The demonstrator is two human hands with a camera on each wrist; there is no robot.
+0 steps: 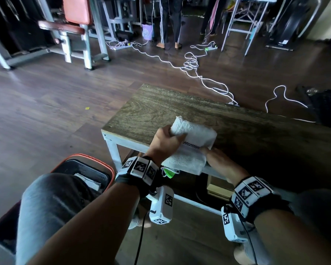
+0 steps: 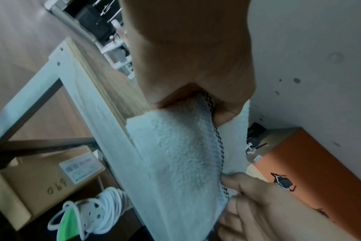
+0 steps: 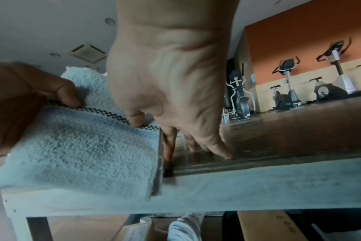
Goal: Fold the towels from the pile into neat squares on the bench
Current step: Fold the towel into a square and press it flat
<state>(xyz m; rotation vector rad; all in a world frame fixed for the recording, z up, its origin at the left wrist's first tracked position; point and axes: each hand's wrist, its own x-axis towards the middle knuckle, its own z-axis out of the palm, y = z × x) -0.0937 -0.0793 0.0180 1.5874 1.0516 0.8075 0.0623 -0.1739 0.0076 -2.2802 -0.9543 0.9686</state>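
1. Left hand (image 1: 163,142) grips the folded top of a white towel (image 1: 194,134), thumb (image 2: 225,114) and fingers curled round it.
2. Right hand (image 1: 221,163) pinches the towel's checked stripe (image 3: 122,116) with its thumb; its other fingers (image 3: 223,150) point down at the bench (image 1: 161,109).
3. That towel lies at the bench's near edge, its lower part hanging over the front rail (image 3: 258,187).
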